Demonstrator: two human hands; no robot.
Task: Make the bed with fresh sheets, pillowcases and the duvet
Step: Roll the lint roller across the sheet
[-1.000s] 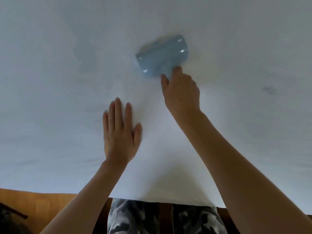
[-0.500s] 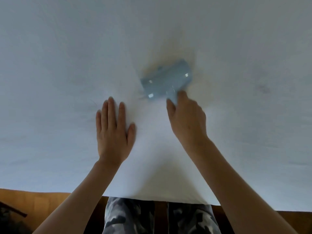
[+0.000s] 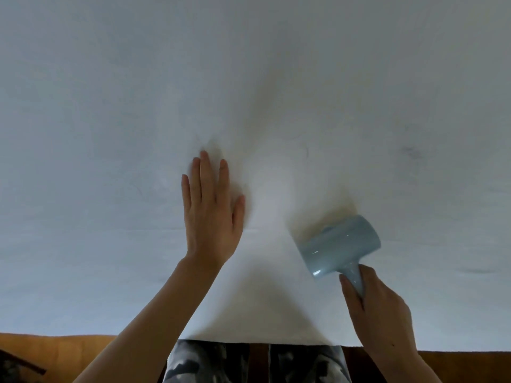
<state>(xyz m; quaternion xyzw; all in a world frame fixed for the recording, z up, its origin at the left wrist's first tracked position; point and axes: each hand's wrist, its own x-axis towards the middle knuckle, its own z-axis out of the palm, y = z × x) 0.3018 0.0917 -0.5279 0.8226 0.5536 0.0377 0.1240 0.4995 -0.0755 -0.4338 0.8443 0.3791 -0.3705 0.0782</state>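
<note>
**Bed sheet, roller and two hands: holdings at the near edge of the bed**

Sheet (image 3: 110, 106): white, spread flat over the bed and filling nearly the whole view. Its near edge runs straight across just above the floor strip. Surface smooth, with a few faint dark specks on the right part and a soft shadowed crease running up from between the hands.

Left hand (image 3: 211, 214): lies palm down on the sheet, left of the roller and apart from it. Fingers straight and close together, pointing away from the near edge of the sheet; thumb out to the side. It presses or rests flat on the cloth and holds nothing.

Right hand (image 3: 378, 308): low on the sheet, close to its near edge, on the handle end of the roller. Fingers and thumb are curled round the handle in a firm grip.

Lint roller (image 3: 338, 246): pale blue, glossy, with a barrel-shaped head and a short handle. The head sits on the sheet up and to the left of the right hand, tilted at a slant. Whether the barrel presses the cloth or only touches it cannot be told. Somewhat blurred.

Floor (image 3: 55, 346): orange-brown wood, a narrow strip showing below the near edge of the sheet, on both sides.

Trousers (image 3: 210, 363): grey camouflage pattern, seen below the sheet's near edge, between the two forearms.
</note>
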